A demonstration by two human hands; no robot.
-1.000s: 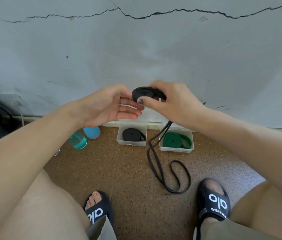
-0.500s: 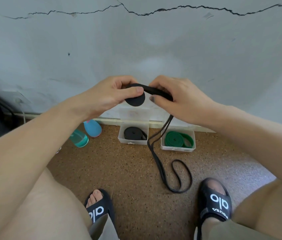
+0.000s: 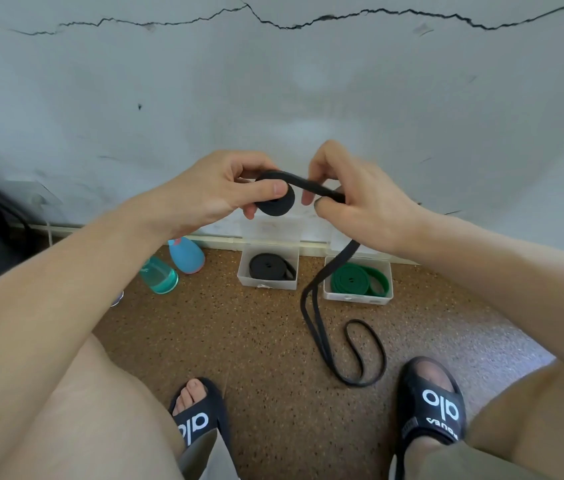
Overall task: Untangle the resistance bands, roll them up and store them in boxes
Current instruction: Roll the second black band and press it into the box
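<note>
Right now the left hand [image 3: 214,188] pinches the coil [image 3: 278,202]; the right hand [image 3: 360,199] grips the band [image 3: 318,188] just beside it, its slack tail hanging down from the right hand to the floor.

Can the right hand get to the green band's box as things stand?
Probably not yet: the right hand pinches the black band that the left hand is rolling. The green band's box sits open on the floor below, with only the band's hanging tail crossing its corner.
</note>
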